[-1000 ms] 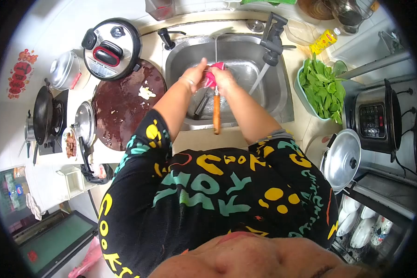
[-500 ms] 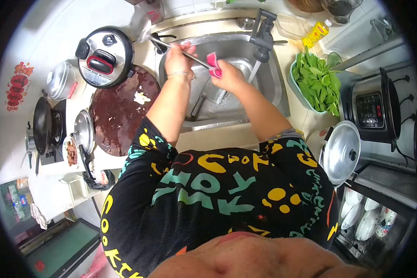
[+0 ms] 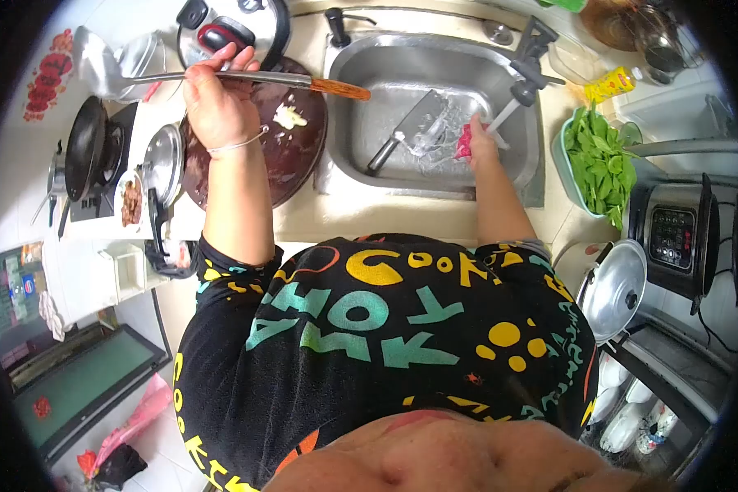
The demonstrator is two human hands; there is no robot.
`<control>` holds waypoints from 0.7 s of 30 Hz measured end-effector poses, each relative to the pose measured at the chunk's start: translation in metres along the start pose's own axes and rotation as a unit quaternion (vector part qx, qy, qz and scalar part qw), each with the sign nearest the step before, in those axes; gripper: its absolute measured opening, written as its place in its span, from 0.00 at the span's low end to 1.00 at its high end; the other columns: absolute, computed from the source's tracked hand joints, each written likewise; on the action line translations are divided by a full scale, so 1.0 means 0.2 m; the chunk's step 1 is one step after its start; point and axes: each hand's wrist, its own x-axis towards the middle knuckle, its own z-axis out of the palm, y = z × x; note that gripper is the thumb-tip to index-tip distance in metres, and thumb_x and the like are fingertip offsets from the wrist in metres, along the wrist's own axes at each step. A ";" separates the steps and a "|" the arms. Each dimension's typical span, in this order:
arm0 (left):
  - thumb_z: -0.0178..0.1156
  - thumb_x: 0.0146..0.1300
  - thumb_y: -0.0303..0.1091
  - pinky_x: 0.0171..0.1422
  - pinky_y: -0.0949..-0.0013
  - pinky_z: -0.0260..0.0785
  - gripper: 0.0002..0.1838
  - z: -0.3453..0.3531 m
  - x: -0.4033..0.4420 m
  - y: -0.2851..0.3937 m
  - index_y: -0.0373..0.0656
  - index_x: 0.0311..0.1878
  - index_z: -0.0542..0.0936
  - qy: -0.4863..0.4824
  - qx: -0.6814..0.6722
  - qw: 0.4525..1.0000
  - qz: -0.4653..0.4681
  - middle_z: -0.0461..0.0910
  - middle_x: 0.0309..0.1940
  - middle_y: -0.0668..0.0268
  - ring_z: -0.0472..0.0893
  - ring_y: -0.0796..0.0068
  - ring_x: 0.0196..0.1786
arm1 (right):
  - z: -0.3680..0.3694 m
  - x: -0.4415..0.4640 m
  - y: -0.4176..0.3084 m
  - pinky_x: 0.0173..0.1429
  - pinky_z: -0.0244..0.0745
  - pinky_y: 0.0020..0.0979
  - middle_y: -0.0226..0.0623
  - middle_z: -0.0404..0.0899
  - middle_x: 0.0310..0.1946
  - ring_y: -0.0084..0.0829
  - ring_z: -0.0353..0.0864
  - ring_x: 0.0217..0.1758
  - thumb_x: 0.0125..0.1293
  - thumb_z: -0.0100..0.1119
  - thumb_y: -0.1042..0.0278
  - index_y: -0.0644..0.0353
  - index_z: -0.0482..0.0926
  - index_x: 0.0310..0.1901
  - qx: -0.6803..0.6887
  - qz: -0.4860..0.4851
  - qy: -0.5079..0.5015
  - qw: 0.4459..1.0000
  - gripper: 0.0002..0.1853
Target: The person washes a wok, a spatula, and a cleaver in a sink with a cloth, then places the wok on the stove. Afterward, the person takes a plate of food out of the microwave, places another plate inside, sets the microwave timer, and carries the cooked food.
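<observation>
My left hand [image 3: 220,102] grips the metal shaft of a long wok spatula [image 3: 275,77]. Its broad metal head points left and its wooden handle end reaches over the sink's left edge. My right hand [image 3: 483,146] is low in the sink [image 3: 348,123], closed on a pink cloth [image 3: 465,141] beside the tap's [image 3: 526,86] running stream. A cleaver [image 3: 416,119] with a dark handle lies on the wet sink bottom, left of the cloth. Part of its blade is blurred by splashing water.
A round brown chopping board [image 3: 295,160] with pale scraps sits left of the sink, a pressure cooker [image 3: 262,33] behind it. A tub of leafy greens [image 3: 603,164] stands right, near a yellow bottle [image 3: 611,84]. A wok [image 3: 88,148] is far left.
My left hand has carried the spatula left, out from over the sink. My right hand has come off the handle and moved right and down with the pink cloth, beside the water stream.
</observation>
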 end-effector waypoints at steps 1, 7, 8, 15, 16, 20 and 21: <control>0.48 0.68 0.50 0.43 0.58 0.77 0.21 -0.03 -0.01 0.07 0.37 0.42 0.69 0.013 0.019 1.000 0.014 0.77 0.42 0.51 0.81 0.56 0.38 | 0.05 -0.04 -0.01 0.26 0.72 0.29 0.34 0.80 0.29 0.28 0.79 0.26 0.59 0.58 0.41 0.59 0.78 0.43 -0.110 -0.007 0.036 0.993 0.26; 0.50 0.68 0.47 0.45 0.58 0.76 0.19 -0.36 0.00 0.38 0.37 0.41 0.72 -0.027 0.124 0.991 0.041 0.77 0.42 0.54 0.81 0.59 0.38 | 0.39 -0.67 -0.22 0.39 0.75 0.30 0.35 0.79 0.37 0.23 0.79 0.37 0.56 0.63 0.47 0.62 0.74 0.48 -0.348 -0.079 -0.304 0.883 0.27; 0.50 0.68 0.47 0.45 0.58 0.76 0.19 -0.41 0.00 0.41 0.37 0.41 0.72 -0.024 0.122 0.991 0.045 0.77 0.42 0.54 0.81 0.59 0.38 | 0.44 -0.71 -0.20 0.39 0.75 0.27 0.36 0.79 0.40 0.21 0.78 0.41 0.54 0.65 0.50 0.61 0.72 0.51 -0.331 -0.066 -0.406 0.849 0.28; 0.46 0.71 0.37 0.45 0.70 0.73 0.13 -0.68 0.02 0.45 0.36 0.41 0.73 -0.107 0.184 0.977 -0.028 0.79 0.40 0.57 0.81 0.68 0.37 | 0.72 -1.03 -0.21 0.48 0.72 0.31 0.37 0.81 0.41 0.30 0.79 0.42 0.53 0.65 0.48 0.52 0.73 0.55 -0.489 -0.219 -0.497 0.682 0.30; 0.46 0.71 0.37 0.44 0.71 0.73 0.13 -0.71 0.03 0.45 0.36 0.41 0.73 -0.109 0.184 0.976 -0.024 0.79 0.40 0.57 0.81 0.69 0.37 | 0.75 -1.01 -0.24 0.51 0.70 0.33 0.39 0.80 0.44 0.34 0.79 0.46 0.54 0.64 0.48 0.53 0.75 0.54 -0.557 -0.225 -0.511 0.615 0.28; 0.47 0.71 0.37 0.41 0.76 0.72 0.13 -0.82 0.10 0.50 0.35 0.41 0.75 -0.092 0.164 0.982 -0.029 0.80 0.37 0.63 0.81 0.76 0.35 | 0.94 -1.13 -0.34 0.53 0.70 0.35 0.44 0.80 0.45 0.42 0.78 0.49 0.52 0.65 0.46 0.55 0.79 0.49 -0.660 -0.193 -0.514 0.512 0.26; 0.47 0.71 0.37 0.41 0.76 0.72 0.13 -0.84 0.12 0.52 0.35 0.41 0.75 -0.092 0.158 0.983 -0.024 0.80 0.37 0.63 0.81 0.76 0.35 | 0.98 -1.14 -0.31 0.52 0.70 0.35 0.44 0.80 0.45 0.41 0.78 0.49 0.51 0.66 0.46 0.55 0.78 0.50 -0.671 -0.209 -0.528 0.477 0.27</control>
